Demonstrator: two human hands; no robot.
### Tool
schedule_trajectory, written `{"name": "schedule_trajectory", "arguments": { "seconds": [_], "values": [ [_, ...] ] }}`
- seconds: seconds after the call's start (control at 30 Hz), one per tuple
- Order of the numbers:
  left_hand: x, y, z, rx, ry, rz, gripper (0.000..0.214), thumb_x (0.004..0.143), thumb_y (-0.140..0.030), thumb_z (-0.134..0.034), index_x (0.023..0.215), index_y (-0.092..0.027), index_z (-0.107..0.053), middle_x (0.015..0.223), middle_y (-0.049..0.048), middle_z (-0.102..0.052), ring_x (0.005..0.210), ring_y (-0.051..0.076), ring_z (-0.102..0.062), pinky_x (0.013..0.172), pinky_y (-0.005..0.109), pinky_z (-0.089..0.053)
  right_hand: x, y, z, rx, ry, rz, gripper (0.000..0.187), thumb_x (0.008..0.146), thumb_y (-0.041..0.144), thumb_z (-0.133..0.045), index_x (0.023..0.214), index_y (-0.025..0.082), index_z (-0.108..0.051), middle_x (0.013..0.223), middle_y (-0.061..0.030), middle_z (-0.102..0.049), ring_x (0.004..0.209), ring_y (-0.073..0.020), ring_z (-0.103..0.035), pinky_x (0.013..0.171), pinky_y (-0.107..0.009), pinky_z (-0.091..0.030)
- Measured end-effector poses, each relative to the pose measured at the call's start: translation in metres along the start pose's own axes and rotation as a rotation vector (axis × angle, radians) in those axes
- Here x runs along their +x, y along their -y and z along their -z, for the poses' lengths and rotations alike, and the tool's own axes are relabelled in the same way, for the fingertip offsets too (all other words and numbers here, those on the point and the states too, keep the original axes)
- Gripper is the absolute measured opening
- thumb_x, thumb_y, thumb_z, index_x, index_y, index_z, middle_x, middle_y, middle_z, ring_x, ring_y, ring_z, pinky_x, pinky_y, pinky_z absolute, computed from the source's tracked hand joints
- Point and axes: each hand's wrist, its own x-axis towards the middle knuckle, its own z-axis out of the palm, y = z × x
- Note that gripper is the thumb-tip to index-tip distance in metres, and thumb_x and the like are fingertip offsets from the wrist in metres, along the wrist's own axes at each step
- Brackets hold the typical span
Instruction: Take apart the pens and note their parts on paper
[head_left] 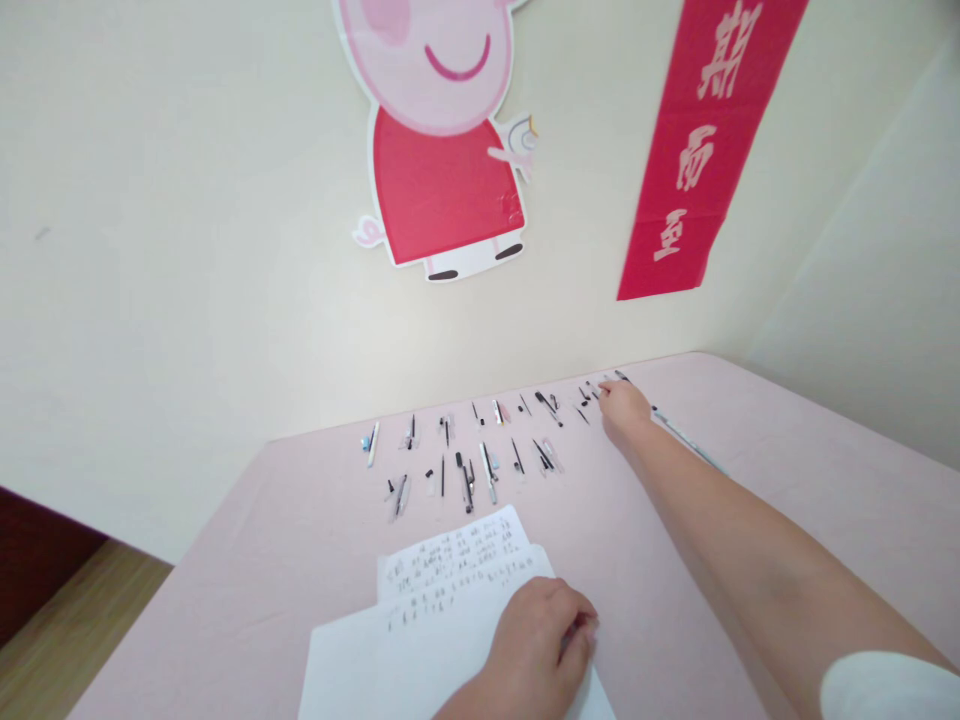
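My left hand rests on the lower sheet of white paper, its fingers curled in; whatever may be inside them is hidden. A second sheet with handwriting sticks out from behind that one. At the far right of the table my right hand reaches out, fingertips pinched together among small dark pen parts. What they grip is too small to make out. A dark cap-like piece lies just beyond these fingers. Beside the right forearm is a long, thin grey stick-like thing.
Pens and pen parts lie in two rows across the pink tablecloth, among them a black pen, a white pen and a grey pen. Behind the table rises a wall with a cartoon pig cutout and a red banner.
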Motion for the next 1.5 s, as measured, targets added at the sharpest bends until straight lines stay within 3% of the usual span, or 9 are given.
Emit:
{"name": "schedule_trajectory", "arguments": {
  "seconds": [0.23,0.53,0.77,1.2,1.4,1.5],
  "values": [
    [0.003,-0.001,0.000,0.004,0.007,0.015,0.018,0.074,-0.010,-0.053,0.087,-0.019,-0.061,0.084,0.0032,-0.064,0.081,0.016,-0.055,0.076,0.028,-0.042,0.011,-0.033,0.002,0.001,0.020,0.088,0.037,0.081,0.011,-0.042,0.109,0.014,-0.065,0.111,-0.0119,-0.062,0.098,-0.0213,-0.058,0.085,-0.027,-0.042],
    [0.001,0.001,-0.001,0.003,-0.006,0.008,0.017,0.074,-0.011,-0.052,0.087,-0.019,-0.061,0.084,0.0031,-0.063,0.081,0.016,-0.055,0.076,0.028,-0.042,0.004,-0.005,-0.015,-0.031,0.073,0.294,0.029,0.083,0.017,-0.046,0.103,0.017,-0.067,0.102,-0.0104,-0.063,0.100,-0.0190,-0.053,0.090,-0.026,-0.035],
    [0.001,0.000,0.000,0.001,0.009,0.009,0.018,0.074,-0.011,-0.052,0.087,-0.020,-0.061,0.086,0.0027,-0.064,0.082,0.016,-0.055,0.077,0.028,-0.042,0.007,0.008,-0.023,-0.072,0.109,0.226,0.028,0.082,0.014,-0.045,0.096,0.014,-0.069,0.099,-0.0129,-0.063,0.097,-0.0197,-0.054,0.087,-0.027,-0.036],
    [0.003,-0.003,0.002,-0.001,0.028,0.021,0.018,0.074,-0.011,-0.053,0.087,-0.019,-0.061,0.085,0.0038,-0.063,0.081,0.017,-0.055,0.076,0.029,-0.042,0.001,0.015,-0.013,-0.029,0.169,0.100,0.023,0.078,0.022,-0.050,0.087,0.019,-0.071,0.090,-0.0084,-0.068,0.086,-0.0191,-0.061,0.076,-0.025,-0.043],
    [0.002,0.000,0.000,0.000,0.017,0.011,0.018,0.075,-0.011,-0.052,0.088,-0.019,-0.061,0.086,0.0033,-0.063,0.083,0.016,-0.055,0.077,0.029,-0.042,0.009,-0.008,-0.006,-0.016,0.091,0.019,0.038,0.082,0.013,-0.040,0.112,0.016,-0.063,0.111,-0.0131,-0.062,0.100,-0.0244,-0.057,0.084,-0.032,-0.042],
    [0.002,0.000,0.000,-0.002,0.019,0.011,0.017,0.075,-0.012,-0.052,0.087,-0.020,-0.060,0.086,0.0030,-0.063,0.083,0.016,-0.055,0.077,0.028,-0.042,0.013,-0.021,-0.004,-0.017,0.093,0.050,0.041,0.079,0.009,-0.042,0.115,0.013,-0.060,0.117,-0.0152,-0.059,0.106,-0.0253,-0.055,0.090,-0.033,-0.040]
  ]
}}
